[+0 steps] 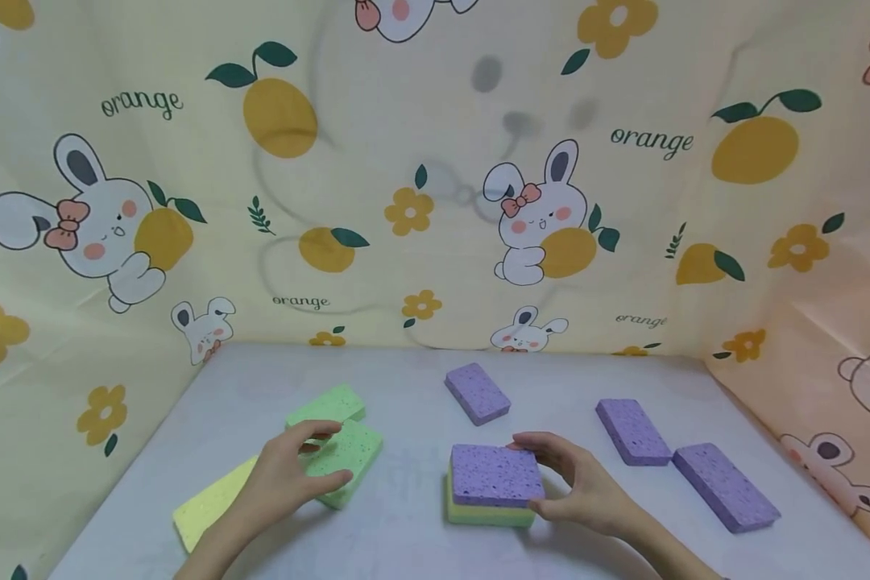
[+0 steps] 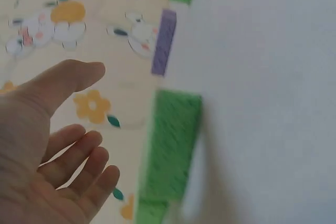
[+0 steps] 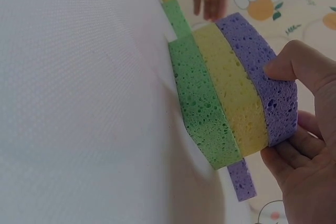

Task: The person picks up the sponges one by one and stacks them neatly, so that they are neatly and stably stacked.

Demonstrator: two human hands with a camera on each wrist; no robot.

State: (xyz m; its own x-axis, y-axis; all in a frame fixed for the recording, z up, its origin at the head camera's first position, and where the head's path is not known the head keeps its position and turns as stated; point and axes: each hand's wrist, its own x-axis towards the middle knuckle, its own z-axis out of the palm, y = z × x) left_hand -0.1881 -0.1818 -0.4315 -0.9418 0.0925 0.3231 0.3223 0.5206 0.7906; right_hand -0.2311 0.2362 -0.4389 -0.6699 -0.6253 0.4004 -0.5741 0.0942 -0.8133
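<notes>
A stack stands mid-table: a purple sponge (image 1: 497, 475) on top, a yellow sponge (image 3: 233, 90) in the middle and a green sponge (image 3: 202, 103) at the bottom. With thumb and fingers on opposite edges, my right hand (image 1: 583, 487) grips the purple top sponge. My left hand (image 1: 283, 475) hovers over another green sponge (image 1: 348, 467), thumb and fingers apart, holding nothing. In the left wrist view a gap shows between that hand (image 2: 58, 140) and the green sponge (image 2: 176, 145). A further green sponge (image 1: 329, 405) lies partly hidden behind it.
A yellow sponge (image 1: 213, 503) lies at the left, partly covered by my left forearm. One purple sponge (image 1: 477, 393) lies behind the stack; two more, a nearer one (image 1: 725, 487) and a farther one (image 1: 632, 432), lie at the right. Printed cloth (image 1: 435, 266) walls the white table (image 1: 406, 548).
</notes>
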